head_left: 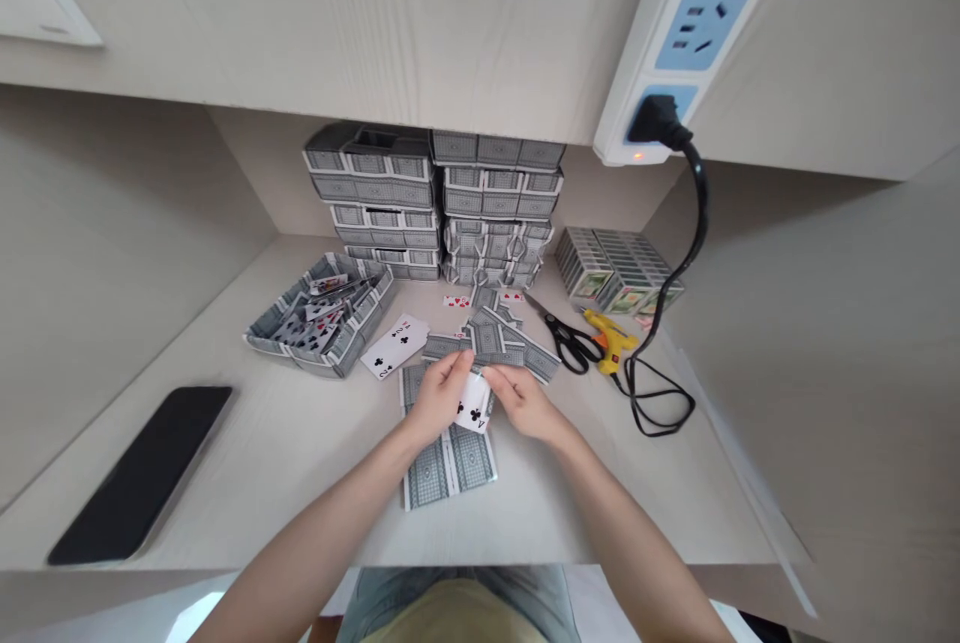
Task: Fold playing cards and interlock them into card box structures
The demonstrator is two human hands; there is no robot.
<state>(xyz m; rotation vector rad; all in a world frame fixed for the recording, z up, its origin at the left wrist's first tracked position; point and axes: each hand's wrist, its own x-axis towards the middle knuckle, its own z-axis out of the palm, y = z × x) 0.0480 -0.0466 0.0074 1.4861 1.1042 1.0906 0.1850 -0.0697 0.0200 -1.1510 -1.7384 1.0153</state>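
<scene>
Between them, my two hands hold a playing card [474,405] with black clubs and an A in its corner. My left hand [441,391] pinches its upper left, and the fingers of my right hand [522,397] close on its upper right edge. Under the hands lies a flat panel of joined cards [451,468], grey patterned backs up. Just beyond the fingers is a loose heap of folded grey-backed cards [495,333]. To the left, a small stack of cards [395,345] lies face up with a two of clubs on top.
A card-made tray [352,348] holds loose cards at left. Stacked card-made boxes [495,193] stand behind, with packed card decks [619,268] at back right. Scissors [574,341] and a yellow glue gun [611,335] lie right; its cord [701,213] rises to a power strip [679,53]. A phone [142,473] lies left.
</scene>
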